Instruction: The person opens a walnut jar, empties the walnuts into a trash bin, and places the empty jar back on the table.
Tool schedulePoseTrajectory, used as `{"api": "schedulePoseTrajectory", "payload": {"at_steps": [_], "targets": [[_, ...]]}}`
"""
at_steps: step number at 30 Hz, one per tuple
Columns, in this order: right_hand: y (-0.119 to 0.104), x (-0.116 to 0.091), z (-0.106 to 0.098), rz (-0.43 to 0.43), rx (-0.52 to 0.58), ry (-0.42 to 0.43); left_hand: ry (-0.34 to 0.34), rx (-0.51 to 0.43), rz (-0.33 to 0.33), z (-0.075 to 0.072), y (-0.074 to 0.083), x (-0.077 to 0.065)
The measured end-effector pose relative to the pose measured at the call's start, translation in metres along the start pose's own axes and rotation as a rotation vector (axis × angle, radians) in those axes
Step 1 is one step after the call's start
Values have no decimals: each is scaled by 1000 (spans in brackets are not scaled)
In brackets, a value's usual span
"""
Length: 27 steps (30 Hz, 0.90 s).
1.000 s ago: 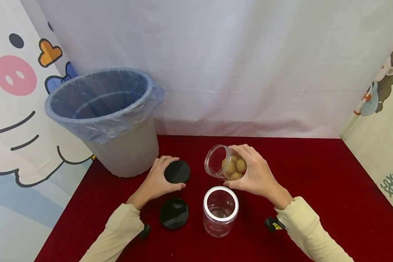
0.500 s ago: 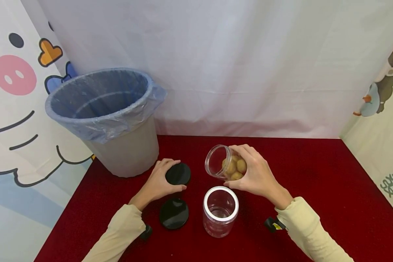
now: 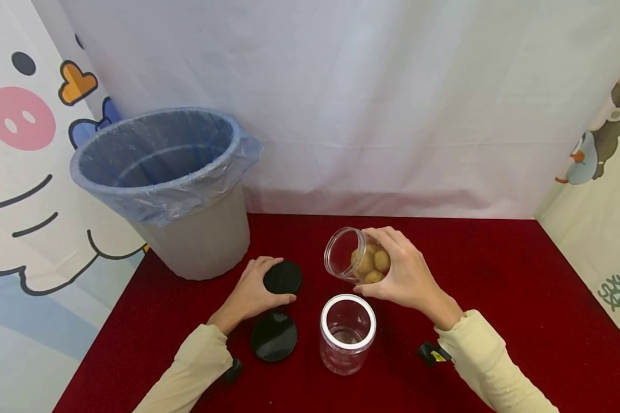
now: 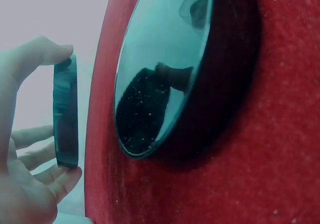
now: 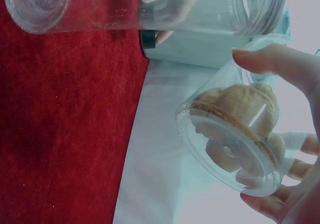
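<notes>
My left hand grips a round black lid by its edge, thumb on the near side and fingers on the far side. In the left wrist view that lid stands off the red cloth. A second glossy black lid lies on the cloth just nearer. With my right hand I hold a clear jar tilted, its uncovered mouth to the left. Several round tan-brown pieces sit toward its bottom. Below it an upright clear jar stands without a lid, its rim bright white.
A grey bin with a blue plastic liner stands at the back left. Red cloth covers the table. White curtain hangs along the back, with printed cartoon panels at both sides.
My left hand has shifted slightly toward me and to the right, carrying the black lid closer to the one on the cloth. My right hand and the tilted jar stay nearly still.
</notes>
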State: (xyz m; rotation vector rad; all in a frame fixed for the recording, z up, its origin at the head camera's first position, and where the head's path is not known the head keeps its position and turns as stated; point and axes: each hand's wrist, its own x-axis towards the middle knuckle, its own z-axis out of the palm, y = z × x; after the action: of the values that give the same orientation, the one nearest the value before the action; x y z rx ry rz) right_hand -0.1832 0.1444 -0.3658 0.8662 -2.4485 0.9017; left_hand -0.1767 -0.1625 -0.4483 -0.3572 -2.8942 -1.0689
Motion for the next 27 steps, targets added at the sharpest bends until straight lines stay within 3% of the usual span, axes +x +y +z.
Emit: {"api": "schedulePoseTrajectory", "payload": {"at_steps": [14,27], "targets": [[2,-1,1,2,-2,-3,-58,8,-63,6,0,-1],[3,0,-3,-8,-2,16,-81,15,-56,14,-2,1]]}}
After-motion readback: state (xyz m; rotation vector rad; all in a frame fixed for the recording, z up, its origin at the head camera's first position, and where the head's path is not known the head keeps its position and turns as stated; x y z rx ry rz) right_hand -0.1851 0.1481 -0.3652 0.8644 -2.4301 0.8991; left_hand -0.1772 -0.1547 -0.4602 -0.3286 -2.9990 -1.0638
